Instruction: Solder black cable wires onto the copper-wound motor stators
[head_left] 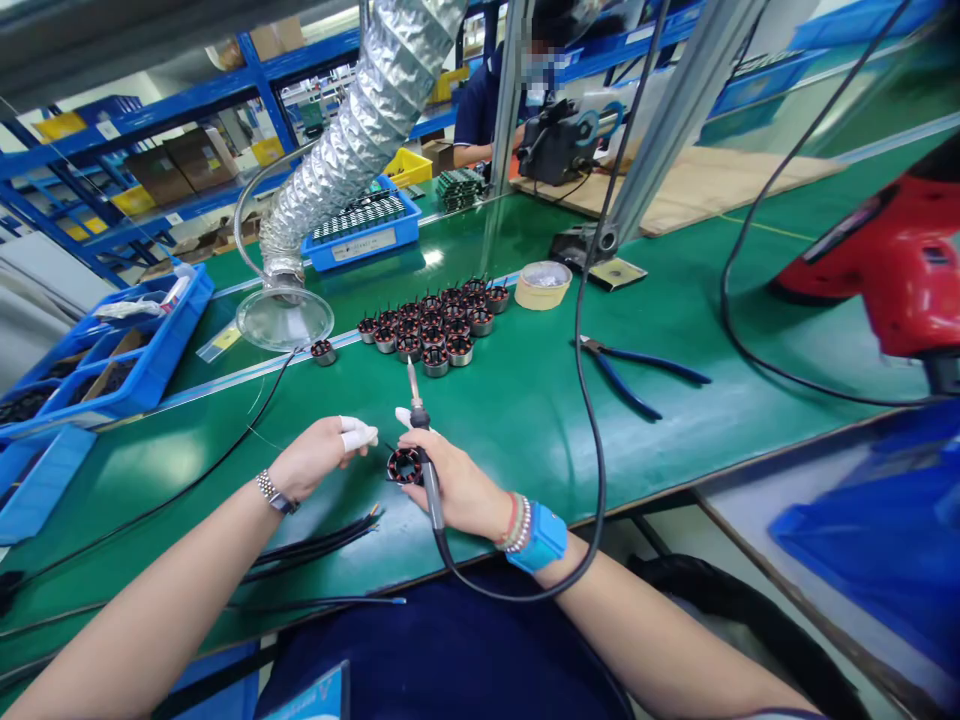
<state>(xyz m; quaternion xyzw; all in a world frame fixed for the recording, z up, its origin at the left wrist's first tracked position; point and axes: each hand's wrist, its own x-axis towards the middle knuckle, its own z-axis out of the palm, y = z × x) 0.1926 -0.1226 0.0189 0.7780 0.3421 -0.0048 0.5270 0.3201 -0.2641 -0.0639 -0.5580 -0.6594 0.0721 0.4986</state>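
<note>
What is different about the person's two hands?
The left hand holds nothing, while the right hand grips a soldering iron. The left wrist wears a metal bracelet, but the right wrist wears a blue strap and beaded bracelets. Both hands are above the green workbench and have white finger cots.
</note>
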